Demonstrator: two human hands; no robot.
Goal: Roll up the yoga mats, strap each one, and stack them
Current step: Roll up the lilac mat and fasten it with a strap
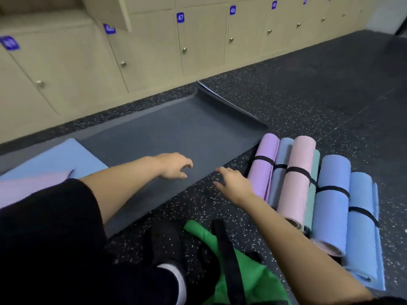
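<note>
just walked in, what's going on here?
A person is packing up yoga mats on the speckled floor. The left hand and right hand, both empty, reach for the near edge of a flat dark grey mat, not yet rolled. Several rolled pastel mats with black straps lie stacked at right. A flat light blue mat waits at left.
</note>
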